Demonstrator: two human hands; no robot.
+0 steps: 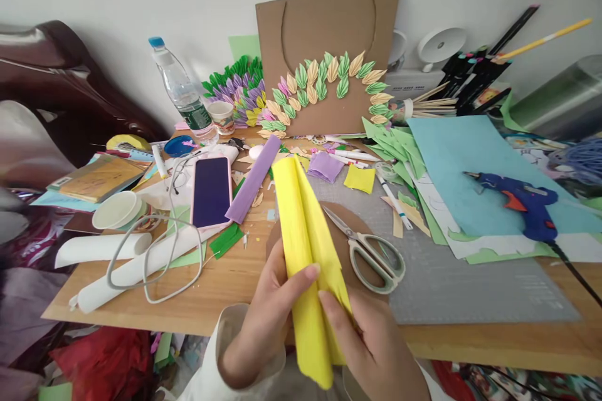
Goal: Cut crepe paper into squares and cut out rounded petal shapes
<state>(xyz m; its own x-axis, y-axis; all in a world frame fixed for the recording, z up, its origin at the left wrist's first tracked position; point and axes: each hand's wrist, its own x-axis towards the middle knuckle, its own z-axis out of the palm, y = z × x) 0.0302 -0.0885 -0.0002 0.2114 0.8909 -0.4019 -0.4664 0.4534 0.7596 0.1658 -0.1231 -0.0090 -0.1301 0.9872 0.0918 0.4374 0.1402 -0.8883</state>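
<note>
A roll of yellow crepe paper [298,232], partly unrolled along its right side, is held up over the table's front edge. My left hand [270,307] grips its left side, thumb lying across the front. On the right, my right hand [362,338] pinches the loose flap; its other fingers are hidden behind the paper. Scissors [371,254] with pale handles lie just beyond my right hand, on a brown cardboard piece [338,213]. A folded purple paper strip [254,180] rests beyond the roll to the left, across the corner of a phone [211,191].
A cardboard board [324,25] with folded paper leaves leans on the wall. A blue glue gun [522,200] lies on blue paper at the right. A water bottle [181,88], white rolls [136,269] and a looped cable [145,263] are at the left. A grey cutting mat [470,288] covers the right front.
</note>
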